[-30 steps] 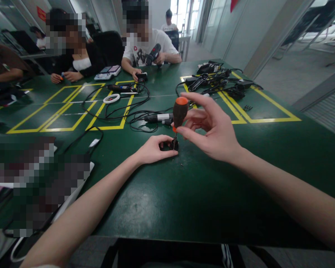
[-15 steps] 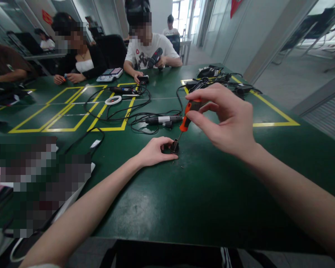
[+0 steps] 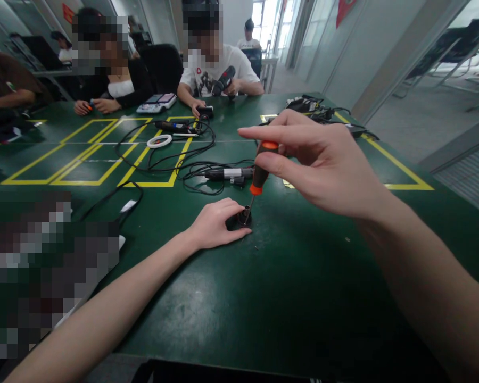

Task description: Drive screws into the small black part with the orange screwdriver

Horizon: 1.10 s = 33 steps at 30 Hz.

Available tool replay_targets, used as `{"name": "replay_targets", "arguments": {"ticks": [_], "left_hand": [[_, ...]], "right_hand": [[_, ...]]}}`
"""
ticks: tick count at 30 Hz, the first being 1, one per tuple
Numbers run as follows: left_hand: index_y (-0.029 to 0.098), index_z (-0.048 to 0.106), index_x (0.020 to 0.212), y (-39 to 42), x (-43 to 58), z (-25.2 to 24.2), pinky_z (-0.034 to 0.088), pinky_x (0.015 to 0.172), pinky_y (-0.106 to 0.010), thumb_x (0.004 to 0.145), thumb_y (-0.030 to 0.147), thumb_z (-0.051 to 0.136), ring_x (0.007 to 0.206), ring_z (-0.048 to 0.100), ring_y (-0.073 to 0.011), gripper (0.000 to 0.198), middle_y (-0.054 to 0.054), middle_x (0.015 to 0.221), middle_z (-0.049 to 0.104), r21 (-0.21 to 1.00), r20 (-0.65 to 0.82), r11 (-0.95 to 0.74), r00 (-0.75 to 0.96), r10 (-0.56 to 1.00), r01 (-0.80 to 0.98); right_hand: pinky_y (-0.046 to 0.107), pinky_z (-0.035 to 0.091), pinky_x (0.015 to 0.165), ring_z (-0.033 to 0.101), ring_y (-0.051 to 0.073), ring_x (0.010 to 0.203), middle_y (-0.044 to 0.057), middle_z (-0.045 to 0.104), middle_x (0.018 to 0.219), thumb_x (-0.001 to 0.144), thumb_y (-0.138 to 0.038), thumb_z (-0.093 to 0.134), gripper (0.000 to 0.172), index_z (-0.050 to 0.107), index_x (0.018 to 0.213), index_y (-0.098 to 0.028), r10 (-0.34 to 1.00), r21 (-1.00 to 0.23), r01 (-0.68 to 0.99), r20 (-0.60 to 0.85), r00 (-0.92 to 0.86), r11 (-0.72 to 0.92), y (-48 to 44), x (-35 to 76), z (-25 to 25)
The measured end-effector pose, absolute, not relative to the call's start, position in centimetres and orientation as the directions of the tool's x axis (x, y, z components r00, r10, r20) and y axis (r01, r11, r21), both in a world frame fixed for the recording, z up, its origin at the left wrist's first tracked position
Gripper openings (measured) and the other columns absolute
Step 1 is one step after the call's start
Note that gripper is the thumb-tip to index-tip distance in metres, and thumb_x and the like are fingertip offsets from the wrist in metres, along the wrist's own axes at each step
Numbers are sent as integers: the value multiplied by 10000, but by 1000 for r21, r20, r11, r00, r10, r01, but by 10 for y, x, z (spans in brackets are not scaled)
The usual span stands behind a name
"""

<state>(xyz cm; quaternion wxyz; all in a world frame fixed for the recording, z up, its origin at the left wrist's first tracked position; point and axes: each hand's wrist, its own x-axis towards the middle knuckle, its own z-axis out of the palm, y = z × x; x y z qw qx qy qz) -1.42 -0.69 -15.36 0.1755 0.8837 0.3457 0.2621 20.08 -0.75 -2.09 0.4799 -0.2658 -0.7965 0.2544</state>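
A small round black part [image 3: 245,217] with a short metal post lies on the green table [image 3: 263,298]. My left hand [image 3: 219,223] grips it from the left, thumb in front and fingers behind. Above it my right hand [image 3: 307,159] pinches an orange and dark grey screwdriver [image 3: 260,173] by the handle, with the index finger stretched out past it. The shaft slants down and its tip reaches into the black part beside the post; the exact contact is too small to tell. Tiny bits lie on the table just in front of the left hand.
Behind my hands lie a black pen-like tool [image 3: 227,174] with coiled cable and a white ring [image 3: 159,141]. More cables and black devices [image 3: 303,103] sit at the back right. Blurred-out items cover the left side. Across the table a person [image 3: 219,74] holds a power drill [image 3: 224,81].
My right hand has turned about the screwdriver handle, and its index finger is now straightened. The screwdriver stands more upright. My left hand keeps hold of the black part; the whole view has shifted slightly.
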Motion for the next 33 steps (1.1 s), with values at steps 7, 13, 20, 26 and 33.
{"name": "replay_targets", "arguments": {"ticks": [7,13,20,26,33], "left_hand": [[139,719,1024,-8,-17,-153,500,710,-292,989,535,650,819,662,-193,404,-74,896,725,309,388,-766,661,643,564],[147,721,1067,-11,-18,-153,536,767,-298,1030,600,546,886,702,-204,487,-82,967,741,238,351,-766,682,641,597],[148,712,1149,-10,-18,-154,534,753,-292,1035,594,542,867,706,-201,492,-78,958,730,228,337,-768,692,639,598],[172,714,1120,-10,-19,-158,520,710,-278,1029,600,551,812,696,-187,467,-65,935,725,235,340,-761,682,648,605],[167,725,1111,-9,-21,-160,540,712,-294,1038,578,546,806,717,-200,455,-61,890,741,217,389,-779,679,622,589]], "right_hand": [[277,599,711,678,140,777,24,725,878,969,-110,567,212,746,880,-181,687,-749,85,548,-477,657,-14,197,-17],[294,592,713,687,179,891,38,693,988,987,-326,675,159,758,1080,-228,694,-814,-74,534,-483,576,-12,192,-24],[307,542,613,563,139,630,16,597,738,1008,-290,522,273,621,771,-200,707,-876,-390,465,-532,283,-7,186,-34],[217,320,449,360,75,484,-64,482,654,989,-423,644,273,508,848,-234,738,-864,-460,444,-509,203,-12,175,-40],[240,354,513,442,92,547,-37,496,646,1007,-568,611,418,607,827,-191,726,-866,-472,431,-535,166,-7,166,-50]]}}
